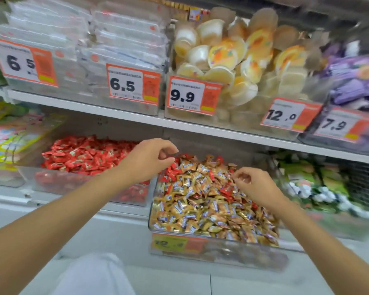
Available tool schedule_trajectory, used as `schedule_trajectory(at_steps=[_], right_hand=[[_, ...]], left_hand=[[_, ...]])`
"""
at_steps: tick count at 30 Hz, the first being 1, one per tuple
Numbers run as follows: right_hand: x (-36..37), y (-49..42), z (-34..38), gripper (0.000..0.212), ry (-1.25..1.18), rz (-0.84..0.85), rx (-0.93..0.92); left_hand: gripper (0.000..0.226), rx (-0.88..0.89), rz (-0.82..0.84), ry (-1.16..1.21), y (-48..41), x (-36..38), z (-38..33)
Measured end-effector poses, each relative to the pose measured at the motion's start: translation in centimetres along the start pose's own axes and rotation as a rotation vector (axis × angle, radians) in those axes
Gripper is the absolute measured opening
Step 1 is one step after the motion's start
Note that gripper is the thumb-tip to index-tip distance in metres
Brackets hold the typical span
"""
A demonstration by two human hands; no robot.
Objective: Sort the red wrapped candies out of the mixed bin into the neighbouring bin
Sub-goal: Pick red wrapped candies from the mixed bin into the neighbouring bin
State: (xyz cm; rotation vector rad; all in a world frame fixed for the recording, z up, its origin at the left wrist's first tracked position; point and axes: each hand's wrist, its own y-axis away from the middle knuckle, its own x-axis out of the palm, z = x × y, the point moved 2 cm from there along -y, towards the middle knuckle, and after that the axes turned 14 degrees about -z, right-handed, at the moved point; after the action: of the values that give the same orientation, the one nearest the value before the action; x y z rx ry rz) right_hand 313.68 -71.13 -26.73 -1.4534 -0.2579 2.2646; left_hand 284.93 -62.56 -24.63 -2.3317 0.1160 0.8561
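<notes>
Candies in crinkly red wrappers (pixel 171 171) lie scattered among glossy gold-wrapped ones (pixel 200 211) in the clear plastic mixed bin (pixel 213 251), mostly at its back left corner. My left hand (pixel 149 159) hovers there, loosely curled and empty, beside the clear neighbouring bin of red candies (pixel 73 182). My right hand (pixel 252 185) curls over the pile; whether it pinches anything, I cannot tell. A white shelf board (pixel 136 118) overhangs both bins.

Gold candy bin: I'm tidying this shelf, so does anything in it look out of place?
Yes. Red wrapped candies lie scattered among the gold ones, thickest at the back left corner of the mixed bin; they match the all-red bin beside it.
</notes>
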Motion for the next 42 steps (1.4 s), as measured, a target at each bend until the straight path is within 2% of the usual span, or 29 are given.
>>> schedule_trajectory(at_steps=[3,5,7,9,12,15,17,19,21,23,25,27,30,33,35,38,42], right_hand=[[-1.4,1.5,-2.9,0.009,-0.022,0.004,0.063],[-1.9,2.4,-4.4,0.012,-0.062,-0.011,0.104],[-2.0,3.1,-5.3,0.016,-0.081,-0.004,0.112],[-1.5,3.2,-5.3,0.022,-0.116,0.020,0.108],[0.1,2.2,-3.9,0.036,-0.173,0.078,0.082],[2.8,1.1,-2.8,0.051,-0.057,0.241,-0.030],[3.9,0.6,-3.4,0.038,0.024,0.231,-0.058],[3.2,0.2,-4.2,0.019,-0.047,0.091,0.013],[1.9,0.1,-5.1,0.015,-0.127,-0.047,0.101],[1.0,0.2,-5.4,0.016,-0.210,-0.101,0.162],[1.0,0.3,-4.8,0.022,-0.260,-0.019,0.161],[1.9,0.4,-4.1,0.037,-0.201,0.149,0.093],[3.9,0.6,-3.1,0.026,-0.039,0.300,0.029],[4.1,0.5,-2.9,0.026,-0.034,0.289,0.048],[3.3,0.1,-3.3,0.024,-0.129,0.278,0.095],[1.6,-0.5,-4.1,0.018,-0.304,0.172,0.191],[1.3,-1.0,-3.7,0.020,-0.321,0.126,0.227]], left_hand=[[0.016,0.040,0.128,0.026,-0.8,4.4,-3.4],[0.018,0.085,0.300,-0.071,-1.1,7.4,-4.3],[0.030,0.104,0.525,-0.198,-1.0,9.6,-4.2],[0.037,0.116,0.661,-0.324,-0.7,10.7,-3.1],[0.031,0.124,0.648,-0.391,-0.7,10.8,-1.4],[0.022,0.060,0.629,-0.328,-0.8,10.3,-0.4],[0.024,0.044,0.574,-0.320,-0.8,10.1,0.1],[0.019,0.033,0.513,-0.324,-0.8,10.1,0.0],[0.018,0.020,0.447,-0.299,-0.7,10.1,-0.4],[0.021,-0.030,0.398,-0.174,-0.8,10.1,-0.9],[0.023,-0.102,0.338,-0.014,-1.1,9.9,-1.2],[0.016,-0.175,0.284,0.087,-1.4,9.6,-1.2],[0.009,-0.225,0.315,0.104,-1.5,9.7,-1.0],[0.024,-0.208,0.415,0.046,-1.2,10.1,-1.2],[0.029,-0.194,0.401,0.003,-1.1,10.0,-1.4],[0.038,-0.177,0.331,-0.061,-1.7,10.3,-1.5],[0.019,-0.114,0.307,-0.008,-3.1,12.5,-2.6]])
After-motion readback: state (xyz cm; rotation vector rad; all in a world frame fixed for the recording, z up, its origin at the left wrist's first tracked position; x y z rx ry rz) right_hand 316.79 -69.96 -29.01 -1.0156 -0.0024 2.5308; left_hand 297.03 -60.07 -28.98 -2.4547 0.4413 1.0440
